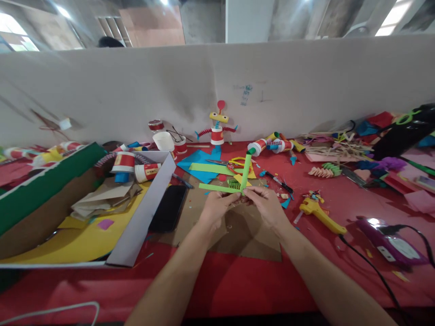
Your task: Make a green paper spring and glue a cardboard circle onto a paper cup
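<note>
The two hands are close together over the middle of the bench (238, 292), fingertips almost meeting. The left hand (219, 208) and the right hand (265, 204) both pinch the light green paper strips (246, 172) at the corner where they cross; one arm of the paper points toward the bench's left edge, the other stands up toward the back edge. Just behind the fingers I see a small pleated green spring (233, 183), which looks joined to the strips, though I cannot tell for sure.

Below the hands lies a brown cardboard sheet (251, 240), its near edge short of the bench's front edge. Past its far edge are a blue paper sheet (183, 162), a flat green strip (205, 168) lying across it, and scissors (240, 161) with yellow and orange handles.

To the left a black phone (169, 208) lies beside the right wall of an open box (142, 222), where a paper-cup figure (124, 160) sits near the back corner. On the right a yellow glue gun (321, 216) rests on the red cover, its cord running to the front edge, with a purple device (390, 244) beyond it.

Along the back edge, before a pale partition (136, 90), a red-armed cup figure (217, 135) stands upright; another cup figure (281, 146) lies to its right, and a heap of thin sticks (335, 147) farther right.
</note>
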Demonstrator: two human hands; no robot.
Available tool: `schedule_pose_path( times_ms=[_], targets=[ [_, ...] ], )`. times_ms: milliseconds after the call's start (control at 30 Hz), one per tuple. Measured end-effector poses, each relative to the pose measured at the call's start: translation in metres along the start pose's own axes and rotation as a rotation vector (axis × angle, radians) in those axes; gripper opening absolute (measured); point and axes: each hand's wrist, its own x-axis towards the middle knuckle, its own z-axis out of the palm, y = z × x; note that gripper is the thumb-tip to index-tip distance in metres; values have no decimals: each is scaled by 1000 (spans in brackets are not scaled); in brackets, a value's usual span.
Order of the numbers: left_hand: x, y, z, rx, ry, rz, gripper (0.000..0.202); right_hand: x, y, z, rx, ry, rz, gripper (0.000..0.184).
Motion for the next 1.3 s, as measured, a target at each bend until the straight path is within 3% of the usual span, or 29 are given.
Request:
schedule_pose_path(
  times_ms=[200, 500, 767, 1000, 1133, 1300],
  targets=[
    [6, 0, -4, -32, 48, -69, 17, 0, 0, 1, 169, -17, 113, 20],
    [3, -1, 0, -106, 42, -93, 15, -4, -7, 6, -77, 19, -59, 19],
    [0, 2, 3, -119, 59, -127, 19, -4, -4, 7, 171, 30, 76, 16],
    [1, -2, 2, -47, 98, -57, 19, -6, -3, 9, 146, 49, 66, 18],
    [-1, -2, 5, -67, 49, 0, 19, -6, -2, 9, 166, 92, 50, 17],
    [-1, 1, 0, -65, -64, -38, 18, -3, -3, 7, 212, 113, 61, 16]
  ],
)
